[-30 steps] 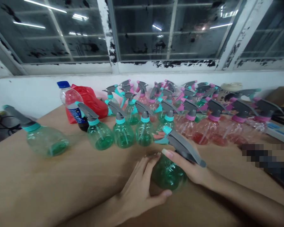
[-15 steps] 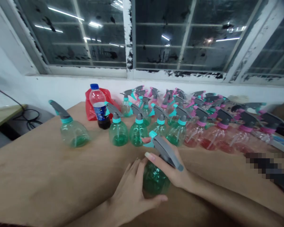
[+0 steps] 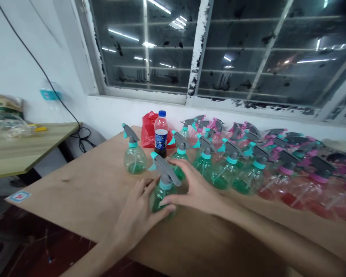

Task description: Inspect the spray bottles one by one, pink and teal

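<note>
A green spray bottle (image 3: 158, 195) with a grey trigger head and turquoise collar stands upright before me. My left hand (image 3: 137, 211) cups its lower left side, thumb across the front. From the right, my right hand (image 3: 197, 186) curves around it, thumb against the body; its other fingertips lie partly behind the grey head. Just beyond on the left is another green spray bottle (image 3: 135, 159). Several more with turquoise collars, such as a green spray bottle (image 3: 204, 163), form a row to the right. Red spray bottles (image 3: 295, 190) continue that row.
Behind stand a cola bottle (image 3: 161, 138) with a blue cap and a red plastic bag (image 3: 148, 129). The wooden table (image 3: 83, 196) bears a small sticker (image 3: 19, 196) at its left corner. A second table (image 3: 23, 150) and black cable (image 3: 85, 138) are at left.
My view has turned left. Both hands have carried the spray bottle left and farther from me, close to the lone green one. My right hand has shifted from the trigger head toward the body.
</note>
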{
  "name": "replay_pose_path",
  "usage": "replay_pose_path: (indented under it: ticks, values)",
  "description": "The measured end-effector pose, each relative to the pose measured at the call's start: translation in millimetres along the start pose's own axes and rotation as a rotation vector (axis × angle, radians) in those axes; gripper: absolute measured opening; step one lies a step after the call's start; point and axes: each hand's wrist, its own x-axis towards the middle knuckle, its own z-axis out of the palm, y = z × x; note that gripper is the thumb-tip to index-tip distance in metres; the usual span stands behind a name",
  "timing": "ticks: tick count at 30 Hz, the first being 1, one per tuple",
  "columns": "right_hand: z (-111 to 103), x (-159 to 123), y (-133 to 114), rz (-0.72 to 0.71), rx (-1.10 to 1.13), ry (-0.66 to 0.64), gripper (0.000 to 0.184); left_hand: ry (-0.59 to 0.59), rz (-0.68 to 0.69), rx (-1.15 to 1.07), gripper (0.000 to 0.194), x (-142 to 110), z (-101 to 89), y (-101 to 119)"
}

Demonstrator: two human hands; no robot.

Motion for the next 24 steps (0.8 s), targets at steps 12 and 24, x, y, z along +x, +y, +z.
replay_pose_path:
  ticks: [12,24]
  values:
    - [-41.4,76.6,27.7,0.032,-0.88,0.255,0.048,0.074,-0.027,0.365,0.053,61.5,-8.4,-47.2]
    - [-27.5,91.3,37.4,0.014,-1.042,0.161,0.034,0.045,0.01,0.481,0.053,96.6,-5.2,-50.1]
